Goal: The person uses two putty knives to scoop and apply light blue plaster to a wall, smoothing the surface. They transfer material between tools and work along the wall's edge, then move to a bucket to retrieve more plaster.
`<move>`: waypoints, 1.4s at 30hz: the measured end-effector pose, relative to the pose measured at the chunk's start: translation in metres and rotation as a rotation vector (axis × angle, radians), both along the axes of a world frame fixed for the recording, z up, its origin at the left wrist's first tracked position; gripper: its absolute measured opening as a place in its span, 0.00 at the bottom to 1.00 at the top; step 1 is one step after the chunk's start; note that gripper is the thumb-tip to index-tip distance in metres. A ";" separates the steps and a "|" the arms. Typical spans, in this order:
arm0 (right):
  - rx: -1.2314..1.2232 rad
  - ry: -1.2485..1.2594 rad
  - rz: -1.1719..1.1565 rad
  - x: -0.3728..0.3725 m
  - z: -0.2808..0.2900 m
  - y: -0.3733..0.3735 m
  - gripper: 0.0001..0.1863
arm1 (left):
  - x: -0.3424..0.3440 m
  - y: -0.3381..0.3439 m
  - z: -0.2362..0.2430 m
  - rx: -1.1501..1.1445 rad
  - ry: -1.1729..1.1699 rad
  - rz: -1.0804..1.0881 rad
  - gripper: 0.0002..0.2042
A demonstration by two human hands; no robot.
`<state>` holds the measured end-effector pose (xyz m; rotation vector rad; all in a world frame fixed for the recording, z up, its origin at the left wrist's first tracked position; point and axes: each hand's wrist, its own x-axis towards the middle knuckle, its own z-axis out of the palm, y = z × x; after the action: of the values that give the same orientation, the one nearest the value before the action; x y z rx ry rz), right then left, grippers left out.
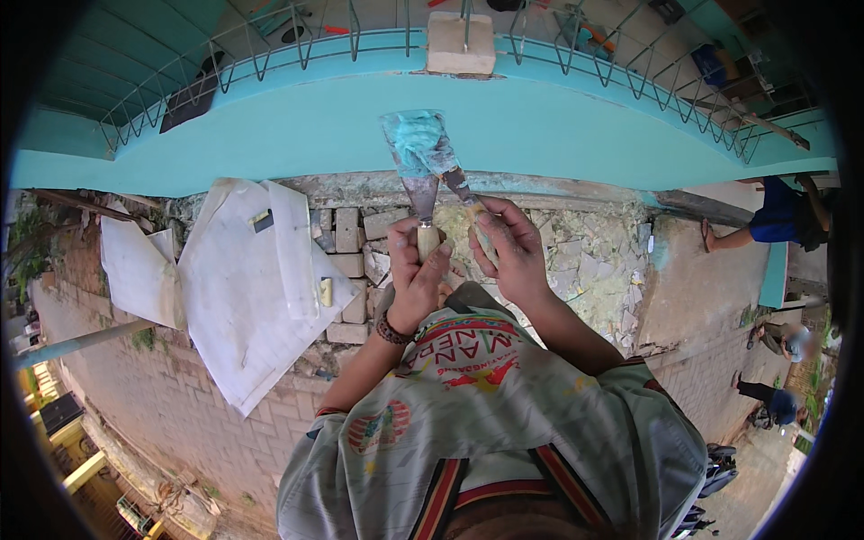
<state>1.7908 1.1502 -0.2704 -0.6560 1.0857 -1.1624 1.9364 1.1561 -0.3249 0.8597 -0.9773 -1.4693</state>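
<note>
- Shirt (504,423) fills the lower middle of the view, and both forearms rise from it toward the turquoise wall (558,126).
- Left hand (416,279) is clenched round the wooden handle of a putty knife (421,193), blade up, thumb along the handle.
- Right hand (508,252) grasps a second knife (441,153), fingers curled over its handle; the blade slants up to the left and crosses over the first.
- Turquoise putty (416,139) sits heaped where the two blades meet, just in front of the wall face.
- Risk, as I judge it: the putty could slide off if either blade tilts, landing on the brick paving (346,234) or on the white sheets (243,288) lying to the left.
- Blades pressed edge to edge could slip and nick a finger, since both grips sit close to the metal.
- Wrists are bent slightly inward, elbows tucked, hands almost touching.
</note>
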 end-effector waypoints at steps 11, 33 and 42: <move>0.013 -0.057 -0.100 -0.017 -0.046 -0.035 0.15 | -0.007 -0.054 -0.022 0.260 0.176 -0.135 0.17; -0.186 -0.364 -0.159 -0.025 -0.405 -0.107 0.16 | 0.017 -0.185 -0.318 0.329 0.233 -0.647 0.15; -0.385 -0.371 -0.164 -0.022 -0.459 -0.106 0.18 | 0.031 -0.193 -0.384 0.261 0.269 -0.708 0.14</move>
<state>1.7692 1.0446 -0.7297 -0.6194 0.6132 -1.5849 1.9677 0.9628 -0.7087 0.4816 -0.9392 -2.2891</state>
